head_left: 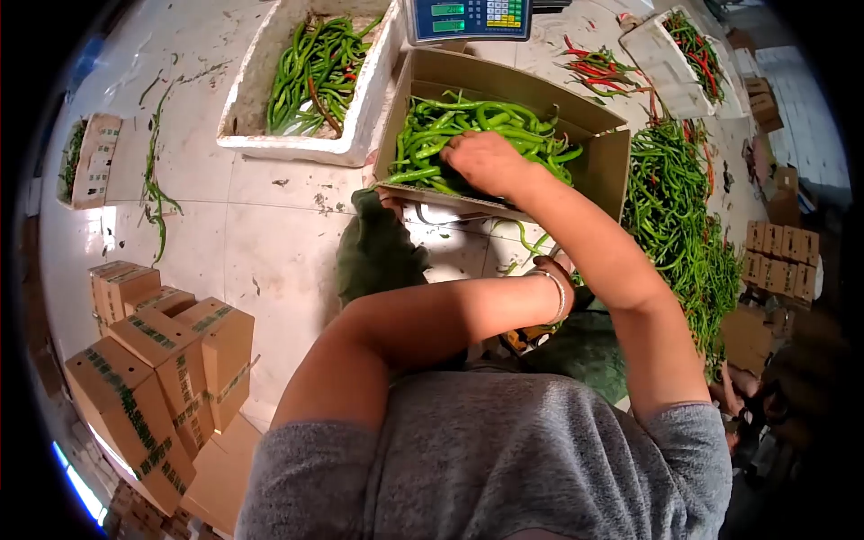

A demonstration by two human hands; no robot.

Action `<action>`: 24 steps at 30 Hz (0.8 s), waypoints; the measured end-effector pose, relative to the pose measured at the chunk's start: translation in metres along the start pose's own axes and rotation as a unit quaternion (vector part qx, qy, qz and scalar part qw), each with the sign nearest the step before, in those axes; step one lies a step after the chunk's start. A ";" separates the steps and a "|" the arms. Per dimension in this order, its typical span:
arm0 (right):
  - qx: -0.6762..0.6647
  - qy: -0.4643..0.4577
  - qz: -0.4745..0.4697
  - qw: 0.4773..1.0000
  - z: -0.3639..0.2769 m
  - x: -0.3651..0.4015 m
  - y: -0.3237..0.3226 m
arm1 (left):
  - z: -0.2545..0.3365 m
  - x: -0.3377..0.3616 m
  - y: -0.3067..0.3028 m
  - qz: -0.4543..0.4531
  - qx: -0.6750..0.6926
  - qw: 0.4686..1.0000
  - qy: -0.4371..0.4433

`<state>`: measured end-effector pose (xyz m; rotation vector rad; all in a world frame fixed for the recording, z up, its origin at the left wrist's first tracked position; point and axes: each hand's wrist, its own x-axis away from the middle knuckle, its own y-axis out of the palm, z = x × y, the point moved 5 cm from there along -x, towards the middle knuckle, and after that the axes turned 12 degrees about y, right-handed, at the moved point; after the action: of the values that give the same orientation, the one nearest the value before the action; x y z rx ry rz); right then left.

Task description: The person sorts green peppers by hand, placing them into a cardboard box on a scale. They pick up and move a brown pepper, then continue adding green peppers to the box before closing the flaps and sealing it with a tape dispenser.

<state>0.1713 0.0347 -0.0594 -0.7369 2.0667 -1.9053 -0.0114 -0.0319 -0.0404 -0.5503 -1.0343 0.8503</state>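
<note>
My right hand reaches into an open cardboard box with its fingers curled down onto long green chili peppers. The peppers cover most of the box floor, and the fingertips are partly hidden among them. My left arm crosses in front of my body, a pale bracelet on its wrist. Below the box's near right side is my left hand, its fingers mostly out of sight. A few loose green peppers lie close to it. Behind the box stands a digital scale with lit green displays.
A white foam box with green peppers stands left of the cardboard box. To the right lies a long heap of green peppers, with red peppers beyond it. Stacked cartons stand at lower left. Another foam box is at upper right.
</note>
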 end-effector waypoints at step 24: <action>-0.139 0.245 0.266 0.922 0.107 0.110 -0.129 | -0.001 -0.002 0.004 0.023 0.031 0.998 0.042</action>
<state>0.1570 -0.1168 0.0720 0.2972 2.5145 -1.5987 -0.0119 -0.0312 -0.0448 -0.5542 -0.9185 0.8890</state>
